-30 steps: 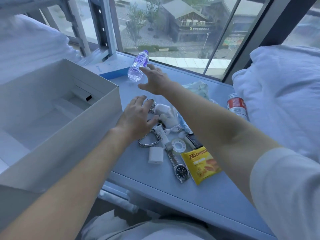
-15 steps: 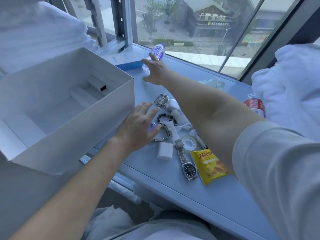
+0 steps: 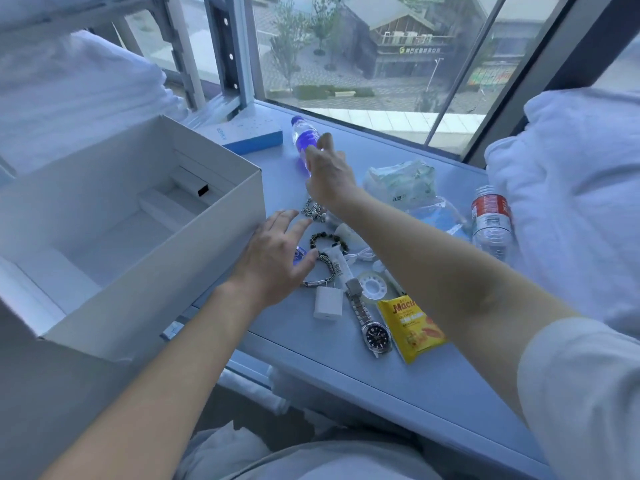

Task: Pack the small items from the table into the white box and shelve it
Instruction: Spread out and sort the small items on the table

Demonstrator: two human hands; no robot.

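We are reaching our right hand [image 3: 327, 174] onto the purple-label water bottle [image 3: 304, 142], lying beyond the white box [image 3: 194, 251], long axis pointing away from us; whether the fingers are gripping we cannot tell. Our left hand [image 3: 277, 258], fingers spread, is hovering just right of the box.

it looked like a lived-in room upstairs: a ledge table [image 3: 398, 386] ran under a big window [image 3: 363, 57] over a street, white bedding [image 3: 571, 188] piled beside it.
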